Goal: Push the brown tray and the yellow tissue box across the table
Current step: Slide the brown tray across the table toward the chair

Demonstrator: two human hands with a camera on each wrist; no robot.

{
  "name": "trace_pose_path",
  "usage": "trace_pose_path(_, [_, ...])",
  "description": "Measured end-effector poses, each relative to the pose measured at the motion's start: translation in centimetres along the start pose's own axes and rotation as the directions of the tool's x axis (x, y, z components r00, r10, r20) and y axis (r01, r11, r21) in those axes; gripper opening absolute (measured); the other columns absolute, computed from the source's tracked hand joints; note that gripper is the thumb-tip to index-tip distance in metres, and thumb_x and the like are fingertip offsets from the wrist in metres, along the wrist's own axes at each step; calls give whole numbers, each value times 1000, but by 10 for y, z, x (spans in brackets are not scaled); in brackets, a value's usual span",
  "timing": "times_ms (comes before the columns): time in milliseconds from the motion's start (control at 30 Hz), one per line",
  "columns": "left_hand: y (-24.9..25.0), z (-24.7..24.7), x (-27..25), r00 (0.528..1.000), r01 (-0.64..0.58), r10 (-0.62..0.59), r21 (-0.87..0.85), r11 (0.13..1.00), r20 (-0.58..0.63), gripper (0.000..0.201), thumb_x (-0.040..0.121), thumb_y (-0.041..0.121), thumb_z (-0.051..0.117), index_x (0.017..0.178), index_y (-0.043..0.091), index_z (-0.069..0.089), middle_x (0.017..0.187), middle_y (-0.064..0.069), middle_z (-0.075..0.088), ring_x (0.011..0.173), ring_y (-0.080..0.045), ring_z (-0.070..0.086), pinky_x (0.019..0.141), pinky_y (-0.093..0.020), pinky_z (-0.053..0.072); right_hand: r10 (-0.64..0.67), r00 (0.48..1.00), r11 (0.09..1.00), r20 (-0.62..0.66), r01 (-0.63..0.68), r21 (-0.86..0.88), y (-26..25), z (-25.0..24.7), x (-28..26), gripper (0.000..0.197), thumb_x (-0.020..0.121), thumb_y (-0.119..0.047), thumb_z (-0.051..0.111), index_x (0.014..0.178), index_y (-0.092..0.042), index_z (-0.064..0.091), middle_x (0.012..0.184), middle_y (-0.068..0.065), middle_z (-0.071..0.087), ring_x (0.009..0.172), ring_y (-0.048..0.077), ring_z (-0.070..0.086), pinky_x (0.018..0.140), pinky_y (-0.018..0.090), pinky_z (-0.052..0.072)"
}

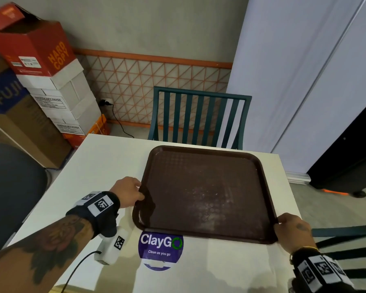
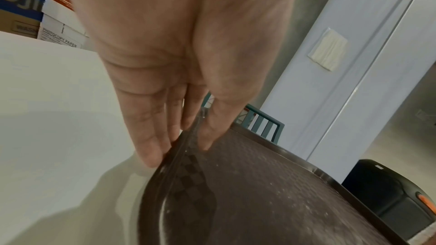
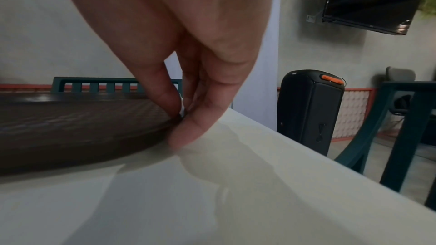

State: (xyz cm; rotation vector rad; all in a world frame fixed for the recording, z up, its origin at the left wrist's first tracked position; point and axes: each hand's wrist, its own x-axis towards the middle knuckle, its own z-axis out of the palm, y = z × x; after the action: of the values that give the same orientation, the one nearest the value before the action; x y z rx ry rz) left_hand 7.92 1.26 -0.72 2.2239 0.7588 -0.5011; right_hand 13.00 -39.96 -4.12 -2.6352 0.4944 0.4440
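On the tray's left rim: left hand (image 1: 126, 192), thumb on top and fingers (image 2: 151, 148) tucked against the outside edge, so a light pinch, not a fist. Over at the near right corner, right hand (image 1: 292, 232) doing much the same, thumb over the lip, fingertips (image 3: 183, 135) curled under and touching the tabletop. Both hands closed on the rim, nothing else held.

Brown tray (image 1: 207, 193) sitting flat on the white table (image 1: 106, 157), bare inside apart from some pale scuffs, far edge already close to the table's far side. Looks like the tray push is the step in hand, probably well along or nearly done, judging by how little table is left beyond it. Can't say for sure though.

Next move, best guess: ease off before the far rim goes over the edge, let go with both hands, then go find the yellow tissue box. Not visible in any view right now, so no idea where it sits.

Further out: ClayGo sticker (image 1: 160, 248) partly tucked under the tray's near edge, a green slatted chair (image 1: 199, 117) right behind the far side of the table, stacked photocopy paper boxes (image 1: 51, 85) along the wall to the left, black speaker with orange trim (image 3: 309, 109) on the floor off to the right.
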Motion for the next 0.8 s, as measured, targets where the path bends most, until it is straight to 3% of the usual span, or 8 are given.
trace_pose_path(67, [-6, 2, -3, 1000, 12, -12, 25, 1000, -3, 54, 80, 11, 70, 131, 6, 55, 123, -15, 65, 100, -29, 67, 88, -39, 58, -23, 1000, 1000, 2, 23, -15, 4, 3, -2, 16, 86, -9, 54, 92, -17, 67, 98, 13, 67, 101, 37, 56, 86, 39, 47])
trace_pose_path(133, [-13, 6, -5, 998, 38, -39, 30, 999, 45, 49, 80, 3, 67, 127, 7, 57, 116, -17, 67, 86, -27, 69, 75, -36, 61, -44, 999, 999, -9, 44, -1, 7, 6, -3, 15, 86, -9, 56, 81, -23, 60, 96, 13, 70, 94, 35, 60, 82, 39, 50])
trace_pose_path(200, [-20, 9, -5, 997, 45, -47, 31, 999, 69, 45, 78, -3, 66, 121, 8, 61, 107, -18, 70, 84, -31, 71, 78, -42, 63, -36, 999, 997, -33, 38, 65, 8, 7, -4, 18, 86, -6, 57, 76, -20, 60, 86, 14, 70, 83, 33, 61, 75, 35, 49])
trace_pose_path(267, [-22, 10, -1, 998, 37, -38, 26, 999, 50, 42, 77, -4, 66, 117, 8, 64, 102, -18, 70, 86, -33, 72, 80, -45, 62, -26, 998, 991, -59, 33, 128, 7, 6, -2, 17, 85, -4, 58, 77, -17, 63, 83, 16, 69, 82, 35, 62, 74, 34, 48])
trace_pose_path(367, [-20, 10, 2, 999, 24, -25, 8, 1000, 23, 37, 81, -4, 63, 116, 8, 64, 96, -14, 69, 75, -27, 70, 78, -39, 62, -38, 998, 985, -51, 46, 164, 5, 6, 1, 14, 86, -3, 57, 81, -12, 67, 80, 15, 68, 80, 34, 61, 76, 32, 44])
trace_pose_path(533, [-21, 3, 7, 999, 22, -21, 29, 999, -31, 37, 83, -3, 62, 119, 7, 63, 104, -16, 70, 81, -29, 71, 79, -37, 61, -15, 999, 974, -34, 22, 226, -7, 11, 5, 16, 84, -2, 56, 81, -9, 70, 67, 13, 72, 64, 27, 70, 76, 32, 50])
trace_pose_path(667, [-23, -4, 10, 998, 32, -31, 11, 999, -62, 37, 83, -5, 61, 118, 6, 64, 102, -20, 73, 82, -32, 74, 80, -41, 62, -5, 999, 966, -37, 14, 257, -16, 19, 11, 17, 80, -4, 57, 76, -12, 71, 70, 15, 73, 73, 34, 72, 86, 44, 57])
trace_pose_path(800, [-24, -4, 13, 997, 30, -30, -8, 1000, -71, 36, 84, -4, 61, 118, 6, 64, 105, -20, 72, 85, -33, 73, 82, -43, 62, 18, 999, 975, -44, -7, 221, -19, 24, 18, 16, 81, -7, 57, 84, -11, 72, 83, 16, 71, 85, 38, 68, 87, 47, 58])
